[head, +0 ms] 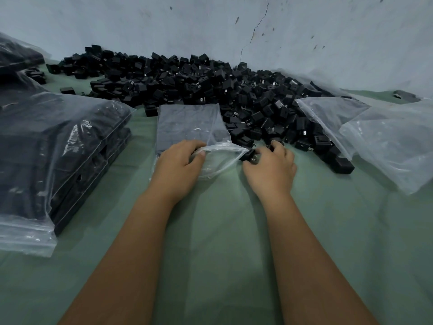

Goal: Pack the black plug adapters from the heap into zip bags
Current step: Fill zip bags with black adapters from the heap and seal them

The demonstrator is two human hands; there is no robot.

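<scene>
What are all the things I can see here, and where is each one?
heap of plug adapters: too many to count, black, along the back by the wall
zip bag being filled: one, clear, middle, mouth held open toward the person
plug adapter in hand: one, black, at the bag's mouth
packed bags: a stack, clear with black contents, left side
empty bags: a few, clear, right side, partly over the heap
cloth: one, green, covering the surface
wall: pale, cracked, behind the heap
left hand: one, grips the open bag's mouth
right hand: one, holds the adapter beside the bag's mouth
</scene>
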